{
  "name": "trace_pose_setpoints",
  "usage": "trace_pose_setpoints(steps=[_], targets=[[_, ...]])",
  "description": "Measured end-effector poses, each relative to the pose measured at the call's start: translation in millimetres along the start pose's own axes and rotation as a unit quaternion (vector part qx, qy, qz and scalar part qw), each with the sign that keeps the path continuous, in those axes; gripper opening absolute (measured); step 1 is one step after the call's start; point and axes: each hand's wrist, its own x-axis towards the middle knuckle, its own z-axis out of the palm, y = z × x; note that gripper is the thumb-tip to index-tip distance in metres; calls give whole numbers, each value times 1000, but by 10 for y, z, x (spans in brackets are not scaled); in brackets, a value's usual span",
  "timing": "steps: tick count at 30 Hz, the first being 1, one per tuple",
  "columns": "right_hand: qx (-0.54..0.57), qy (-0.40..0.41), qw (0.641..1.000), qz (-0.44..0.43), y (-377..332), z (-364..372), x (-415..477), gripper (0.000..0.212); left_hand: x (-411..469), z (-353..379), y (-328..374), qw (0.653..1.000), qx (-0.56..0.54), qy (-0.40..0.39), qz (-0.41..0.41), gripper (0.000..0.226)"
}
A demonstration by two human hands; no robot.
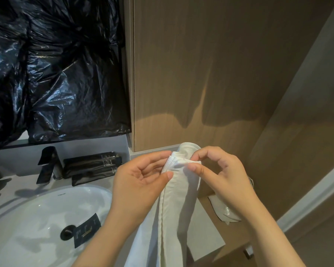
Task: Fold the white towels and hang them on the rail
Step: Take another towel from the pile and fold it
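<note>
Both hands pinch one white towel (178, 193) at its top: the left hand (141, 182) half open, the right hand (220, 174) curled. It hangs over the bench (204, 228) edge (beside one sink (37, 218)). One faucet (50, 164) stands behind.

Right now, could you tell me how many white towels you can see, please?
2. One white towel hangs between the left hand and right hand, pinched at its top. A second towel lies lower right, partly hidden by the right arm. Others may be hidden.
</note>
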Motion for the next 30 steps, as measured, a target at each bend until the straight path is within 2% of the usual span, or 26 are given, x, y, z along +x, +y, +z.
trace_pose_setpoints(steps=[7,12,16,19,25,30], targets=[[-212,-64,972,-73,126,-340,118,34,183,-160,50,999,20,32,30,42],[-318,-111,936,-104,142,-538,207,58,366,-274,113,998,33,24,50,38],[-375,-131,909,-129,-4,-688,314,50,582,-354,173,993,96,11,63,39],[-409,-116,889,-169,-177,-782,447,54,777,-398,223,990,126,11,69,38],[-469,-120,851,-205,-458,-890,646,54,1004,-434,276,992,111,17,58,40],[-435,-142,860,-227,-612,-887,590,38,1047,-416,279,992,104,12,66,40]])
